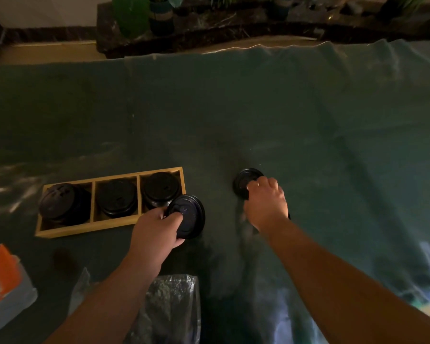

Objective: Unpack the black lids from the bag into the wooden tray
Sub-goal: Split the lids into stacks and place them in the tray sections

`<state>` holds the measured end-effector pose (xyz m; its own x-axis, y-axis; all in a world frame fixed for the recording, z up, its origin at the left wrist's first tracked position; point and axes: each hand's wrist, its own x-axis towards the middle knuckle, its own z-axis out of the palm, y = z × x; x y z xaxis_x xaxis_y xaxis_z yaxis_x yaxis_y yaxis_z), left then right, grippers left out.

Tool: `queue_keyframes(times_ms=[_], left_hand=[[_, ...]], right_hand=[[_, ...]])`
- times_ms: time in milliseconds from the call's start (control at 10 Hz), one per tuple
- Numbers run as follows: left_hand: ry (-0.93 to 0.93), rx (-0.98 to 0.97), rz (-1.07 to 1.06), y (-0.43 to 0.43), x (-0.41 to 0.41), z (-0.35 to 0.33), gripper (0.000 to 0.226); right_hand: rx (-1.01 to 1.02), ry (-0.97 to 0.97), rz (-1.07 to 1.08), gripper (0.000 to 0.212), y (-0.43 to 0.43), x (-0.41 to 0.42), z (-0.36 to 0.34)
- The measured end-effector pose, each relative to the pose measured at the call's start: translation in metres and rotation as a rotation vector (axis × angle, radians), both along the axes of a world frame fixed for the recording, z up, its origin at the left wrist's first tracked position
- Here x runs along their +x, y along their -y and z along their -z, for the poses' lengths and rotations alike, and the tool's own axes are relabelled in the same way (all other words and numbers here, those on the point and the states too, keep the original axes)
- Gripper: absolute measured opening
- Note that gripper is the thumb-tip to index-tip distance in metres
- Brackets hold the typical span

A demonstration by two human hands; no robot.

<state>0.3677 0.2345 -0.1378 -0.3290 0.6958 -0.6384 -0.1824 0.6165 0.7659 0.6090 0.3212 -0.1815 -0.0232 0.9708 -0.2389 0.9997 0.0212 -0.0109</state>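
Note:
A wooden tray (pixel 72 227) with three compartments lies on the dark green cloth at the left. Each compartment holds a stack of black lids (pixel 116 198). My left hand (pixel 157 229) grips a single black lid (pixel 190 217), tilted, just off the tray's right end. My right hand (pixel 267 202) rests on another black lid (pixel 245 181) lying on the cloth to the right, fingers curled over its near edge. A crumpled clear plastic bag (pixel 171 301) lies at the bottom centre, between my forearms.
The green cloth (pixel 283 108) covers the whole table, wrinkled at the right. A white and orange container (pixel 3 276) stands at the bottom left. Plant pots (pixel 160 18) on a dark ledge stand beyond the far edge.

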Motion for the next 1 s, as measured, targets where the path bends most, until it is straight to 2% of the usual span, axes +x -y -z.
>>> queue_keyframes(times_ms=[100,200,300,400,500,600,700,800,900,1000], left_hand=[[0.016,0.017,-0.025,0.000,0.002,0.002,0.016],[0.180,-0.044,-0.199,-0.003,0.004,-0.007,0.007],[-0.160,-0.131,0.217,-0.005,0.006,-0.012,0.030],[0.197,-0.062,-0.170,-0.007,0.008,-0.025,0.013],[0.118,0.008,0.006,-0.006,0.006,-0.011,0.037],[0.035,-0.013,0.061,-0.006,0.006,-0.015,0.014],[0.027,0.017,0.082,-0.003,0.002,-0.001,0.013],[0.019,0.023,0.052,-0.004,0.001,0.000,0.014],[0.057,-0.047,0.016,-0.009,0.003,0.008,0.012],[0.096,-0.102,-0.024,-0.011,0.007,0.010,0.014]], right_hand=[[0.028,0.035,-0.096,0.031,-0.001,-0.002,-0.005],[0.273,-0.328,-0.139,0.015,0.020,-0.024,-0.024],[0.379,-0.692,-0.402,0.008,0.062,-0.056,-0.041],[0.264,-0.769,-0.442,0.007,0.086,-0.073,-0.040],[0.243,-0.780,-0.395,0.008,0.090,-0.079,-0.038],[0.177,-0.867,-0.440,0.017,0.094,-0.083,-0.038],[0.274,-0.892,-0.426,0.023,0.092,-0.063,-0.036],[0.351,-0.582,-0.151,0.030,0.078,-0.020,-0.026],[0.072,-0.148,0.200,0.047,0.074,0.019,-0.011],[-0.098,0.006,0.149,0.034,0.078,0.031,-0.004]])
